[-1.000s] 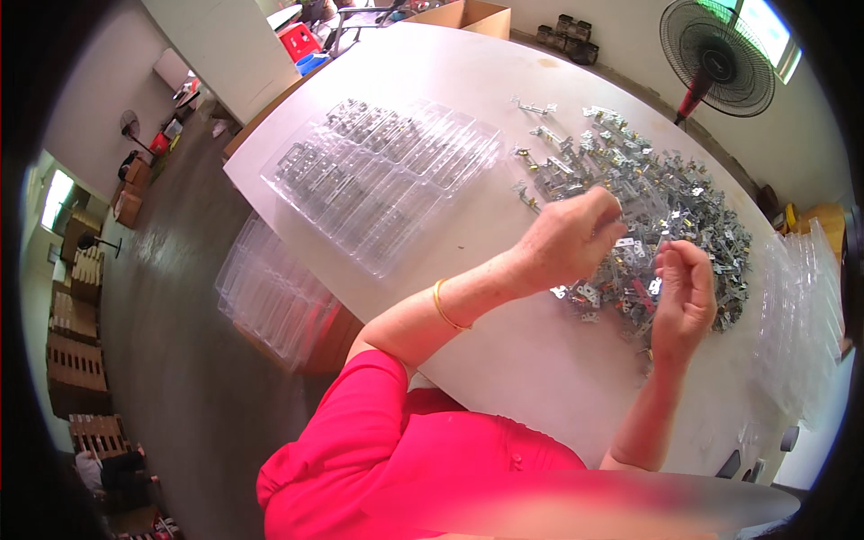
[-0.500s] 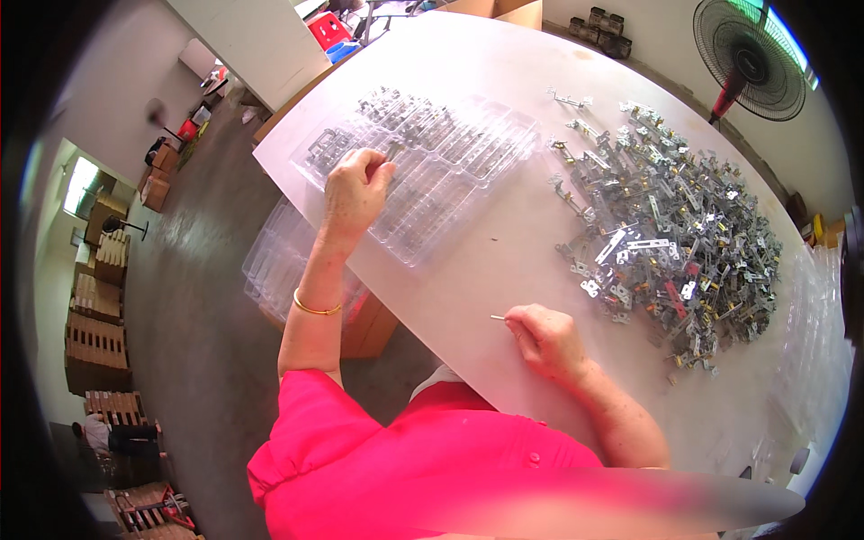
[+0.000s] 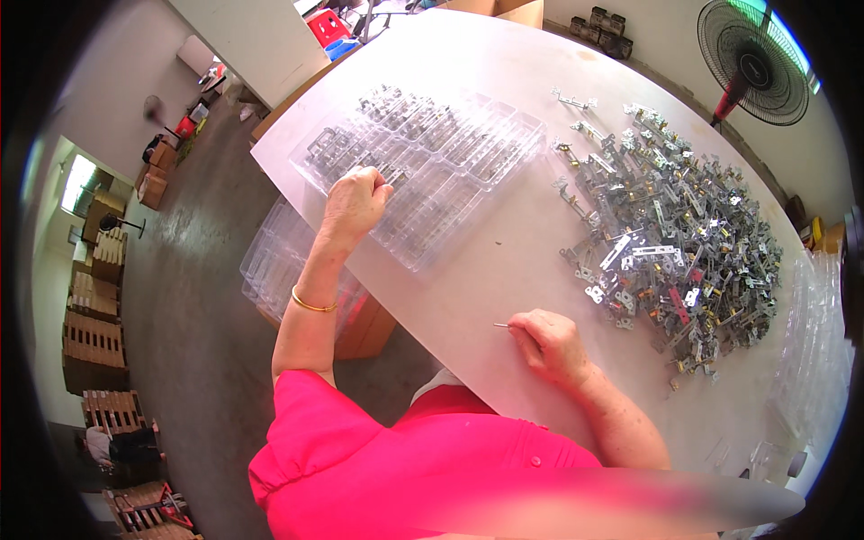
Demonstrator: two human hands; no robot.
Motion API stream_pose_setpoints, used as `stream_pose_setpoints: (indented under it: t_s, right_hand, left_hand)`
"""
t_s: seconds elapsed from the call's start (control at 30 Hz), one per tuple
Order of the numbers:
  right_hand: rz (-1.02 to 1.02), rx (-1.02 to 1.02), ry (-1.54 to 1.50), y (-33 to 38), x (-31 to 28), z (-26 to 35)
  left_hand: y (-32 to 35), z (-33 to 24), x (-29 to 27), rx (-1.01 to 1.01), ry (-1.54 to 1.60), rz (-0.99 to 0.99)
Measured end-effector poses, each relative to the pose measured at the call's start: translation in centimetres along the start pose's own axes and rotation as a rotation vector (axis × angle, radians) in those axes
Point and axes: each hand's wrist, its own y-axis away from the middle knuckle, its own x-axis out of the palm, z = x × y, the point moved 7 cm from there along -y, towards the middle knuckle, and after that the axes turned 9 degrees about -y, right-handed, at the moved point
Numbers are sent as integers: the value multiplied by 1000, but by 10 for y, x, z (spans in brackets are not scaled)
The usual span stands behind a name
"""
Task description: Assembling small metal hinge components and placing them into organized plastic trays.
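Observation:
My left hand [image 3: 356, 202] is closed over the clear plastic compartment tray [image 3: 450, 189] on the white table [image 3: 504, 270], pressing a small metal part into one of its slots. Several slots at the far left of the tray hold metal parts. My right hand [image 3: 551, 344] rests on the table near its front edge, pinching a thin metal pin [image 3: 500, 325] that points left. A large heap of small metal hinges and brackets [image 3: 675, 234] lies to the right of the tray, just beyond my right hand.
A stack of clear trays [image 3: 279, 261] sits on a cardboard box below the table's left edge. More clear plastic [image 3: 814, 351] lies at the table's right end. A standing fan [image 3: 754, 61] is at the far right; wooden pallets [image 3: 94, 324] line the floor at left.
A second ago both hands were at the metal heap. My left hand carried a part over to the tray and stays there; my right hand came back to the table's front edge with the pin.

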Motion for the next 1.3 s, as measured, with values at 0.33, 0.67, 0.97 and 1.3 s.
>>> stream_pose_setpoints:
  t_s: [0.33,0.67,0.97,1.3]
  right_hand:
    - [21,25,7,-1,-2,1]
    - [8,16,1,4,-3,0]
    - [-4,-41,5,2,0,-5]
    - [44,-73,70,11,6,-2]
  left_hand:
    - [-5,-5,7,12,-92,55]
    - [-3,-6,5,24,-137,11]
    - [30,-101,-17,302,-114,-282]
    - [64,-230,43,642,333,-68]
